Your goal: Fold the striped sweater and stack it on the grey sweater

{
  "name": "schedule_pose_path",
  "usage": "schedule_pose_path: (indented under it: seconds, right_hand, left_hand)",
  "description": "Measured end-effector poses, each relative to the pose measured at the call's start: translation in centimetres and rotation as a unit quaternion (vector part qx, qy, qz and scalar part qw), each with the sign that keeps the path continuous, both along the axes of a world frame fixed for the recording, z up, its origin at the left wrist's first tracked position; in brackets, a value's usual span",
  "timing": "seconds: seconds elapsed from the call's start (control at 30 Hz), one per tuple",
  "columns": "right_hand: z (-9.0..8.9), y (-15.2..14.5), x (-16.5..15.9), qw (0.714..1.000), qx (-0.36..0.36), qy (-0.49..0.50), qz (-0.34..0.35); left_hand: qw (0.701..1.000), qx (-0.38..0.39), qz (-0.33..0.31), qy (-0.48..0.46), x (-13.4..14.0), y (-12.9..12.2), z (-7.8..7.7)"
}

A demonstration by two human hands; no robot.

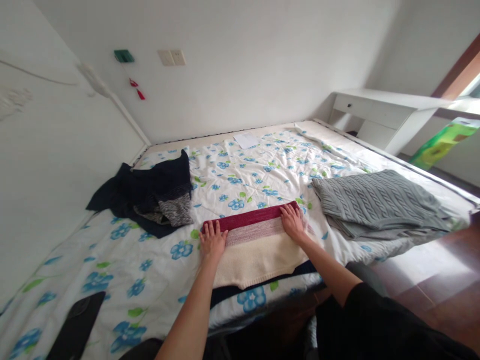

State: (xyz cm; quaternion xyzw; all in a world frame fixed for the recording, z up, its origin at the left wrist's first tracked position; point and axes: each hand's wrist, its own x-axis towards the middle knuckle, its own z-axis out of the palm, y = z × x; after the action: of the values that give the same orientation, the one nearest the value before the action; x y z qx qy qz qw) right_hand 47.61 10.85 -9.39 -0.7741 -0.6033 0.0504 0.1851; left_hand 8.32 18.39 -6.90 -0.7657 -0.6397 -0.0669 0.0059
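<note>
Pressing flat with both palms, the left hand (212, 240) and right hand (293, 222) rest with fingers spread, gripping nothing, on the two ends of a folded red-and-cream sweater (258, 245) at the near edge of the floral bedsheet (262, 175). It already looks folded into a neat rectangle, so this piece seems nearly finished. To the right, well apart, lies a grey cable-knit sweater (378, 205), loosely folded. On the left a heap of dark clothes (153, 197) is still rumpled and appears unsorted.
</note>
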Motion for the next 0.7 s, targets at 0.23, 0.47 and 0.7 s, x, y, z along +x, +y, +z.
schedule_pose_path:
  seconds: [0.23, 0.47, 0.7]
  right_hand:
    - [0.0, -5.9, 0.2, 0.997, -0.076, 0.006, -0.002]
    - [0.2, -10.7, 6.1, 0.989, -0.099, 0.100, -0.050]
    - [0.7, -15.4, 8.3, 0.952, -0.046, 0.258, -0.156]
  left_hand:
    - [0.996, -0.023, -0.084, -0.024, -2.3, -4.4, 0.3]
    - [0.991, -0.042, 0.009, -0.126, -6.8, -8.0, 0.1]
    - [0.940, -0.006, 0.118, -0.320, -8.6, -10.2, 0.3]
